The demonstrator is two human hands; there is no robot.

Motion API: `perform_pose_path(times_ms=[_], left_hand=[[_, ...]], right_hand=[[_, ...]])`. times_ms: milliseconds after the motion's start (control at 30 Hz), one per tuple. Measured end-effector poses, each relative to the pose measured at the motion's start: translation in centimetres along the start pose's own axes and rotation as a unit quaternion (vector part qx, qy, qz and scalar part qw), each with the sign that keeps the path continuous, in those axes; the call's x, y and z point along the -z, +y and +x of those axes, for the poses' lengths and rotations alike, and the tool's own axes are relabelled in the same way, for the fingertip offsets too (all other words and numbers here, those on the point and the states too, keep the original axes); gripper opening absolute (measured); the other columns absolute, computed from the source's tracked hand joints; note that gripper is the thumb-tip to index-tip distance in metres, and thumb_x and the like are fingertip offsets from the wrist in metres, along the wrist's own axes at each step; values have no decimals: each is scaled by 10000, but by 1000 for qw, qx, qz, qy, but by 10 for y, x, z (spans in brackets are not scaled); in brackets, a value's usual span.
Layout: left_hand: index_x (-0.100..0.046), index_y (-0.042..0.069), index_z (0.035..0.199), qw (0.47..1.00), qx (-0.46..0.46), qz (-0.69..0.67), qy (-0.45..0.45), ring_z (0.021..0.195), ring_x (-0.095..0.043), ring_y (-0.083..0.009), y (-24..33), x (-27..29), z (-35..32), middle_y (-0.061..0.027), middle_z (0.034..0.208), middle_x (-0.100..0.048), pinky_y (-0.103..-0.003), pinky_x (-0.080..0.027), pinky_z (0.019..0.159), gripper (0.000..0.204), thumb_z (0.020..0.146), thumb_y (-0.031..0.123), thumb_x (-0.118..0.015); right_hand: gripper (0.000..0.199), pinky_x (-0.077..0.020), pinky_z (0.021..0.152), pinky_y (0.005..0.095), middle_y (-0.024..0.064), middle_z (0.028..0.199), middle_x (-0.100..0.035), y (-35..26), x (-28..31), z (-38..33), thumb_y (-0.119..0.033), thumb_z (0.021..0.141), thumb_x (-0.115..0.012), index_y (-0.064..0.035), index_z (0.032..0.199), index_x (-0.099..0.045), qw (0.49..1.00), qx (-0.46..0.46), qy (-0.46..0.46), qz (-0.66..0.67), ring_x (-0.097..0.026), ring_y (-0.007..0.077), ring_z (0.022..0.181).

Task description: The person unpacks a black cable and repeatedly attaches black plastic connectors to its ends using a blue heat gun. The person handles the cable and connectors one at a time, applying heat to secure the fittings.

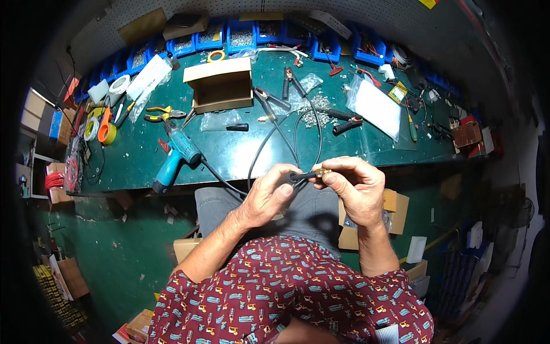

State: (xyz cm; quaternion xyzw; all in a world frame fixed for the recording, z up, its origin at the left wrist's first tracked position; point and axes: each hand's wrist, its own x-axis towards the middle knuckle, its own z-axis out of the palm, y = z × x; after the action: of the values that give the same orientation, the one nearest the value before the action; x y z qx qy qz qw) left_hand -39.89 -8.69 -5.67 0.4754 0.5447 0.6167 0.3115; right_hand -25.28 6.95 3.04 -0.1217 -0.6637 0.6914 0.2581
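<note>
Above my lap, just off the bench's front edge, my left hand (268, 194) is closed around a black cable (305, 176) with a dark sleeve on it. Thumb and fingers of my right hand (362, 190) pinch a small brass-coloured connector (322, 172) at the cable's end. Whether the connector is fixed to the cable, I cannot tell. Black cable loops run up the bench to clamps with dark handles (346, 122). Small metal parts (315, 112) lie heaped between those clamps. A loose black sleeve (237, 127) rests left of them.
On the green bench (229, 166), a teal power drill (179, 150) lies front left, near yellow-handled pliers (163, 113). An open cardboard box (217, 71) stands behind. Blue bins (241, 36) of parts line the back. A white packet (378, 109) lies right. Cartons (402, 213) stand below.
</note>
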Motion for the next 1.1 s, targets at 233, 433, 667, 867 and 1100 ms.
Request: perform_pose_path(times_ms=[233, 433, 667, 867, 1100], left_hand=[[-487, 20, 1253, 1000, -13, 29, -1, 964, -550, -165, -7, 2, -8, -88, 1072, -540, -320, -466, 856, 420, 1069, 398, -495], [-487, 19, 1252, 999, -17, 25, 10, 980, -547, -170, -7, 1, -9, -92, 1090, -538, -327, -467, 881, 398, 1064, 368, -523], [-541, -2, 1240, 997, -31, 74, -7, 921, -617, -237, 8, 3, 0, -124, 987, -612, -358, -497, 853, 379, 1051, 327, -548], [-569, -11, 1219, 997, -32, 61, -25, 910, -646, -282, 20, 3, 9, -146, 998, -636, -380, -507, 819, 366, 1050, 312, -539], [-589, -14, 1175, 988, -85, 132, -15, 868, -652, -306, 15, 3, 12, -156, 995, -647, -377, -511, 779, 316, 1041, 271, -566]], right_hand=[[177, -595, 795, 265, 131, 978, -754, -1, -1, -3, 5, 926, -709, 63, 1093, -700, 1000, 2, -11, -18, -729, 153, 881], [177, -591, 787, 260, 123, 971, -754, 0, -4, -5, 5, 924, -711, 64, 1091, -702, 1000, -15, -1, -7, -728, 153, 870], [159, -562, 724, 245, 108, 983, -704, -1, -2, 4, -1, 905, -719, 55, 1054, -722, 991, 13, -55, -124, -693, 131, 817], [145, -555, 691, 237, 97, 964, -676, -9, -2, 9, -28, 931, -703, 60, 1047, -714, 990, -33, -70, -118, -682, 120, 789], [138, -543, 679, 235, 68, 927, -660, -6, 0, 10, -69, 946, -704, 53, 1008, -687, 987, -62, -78, -123, -660, 97, 762]])
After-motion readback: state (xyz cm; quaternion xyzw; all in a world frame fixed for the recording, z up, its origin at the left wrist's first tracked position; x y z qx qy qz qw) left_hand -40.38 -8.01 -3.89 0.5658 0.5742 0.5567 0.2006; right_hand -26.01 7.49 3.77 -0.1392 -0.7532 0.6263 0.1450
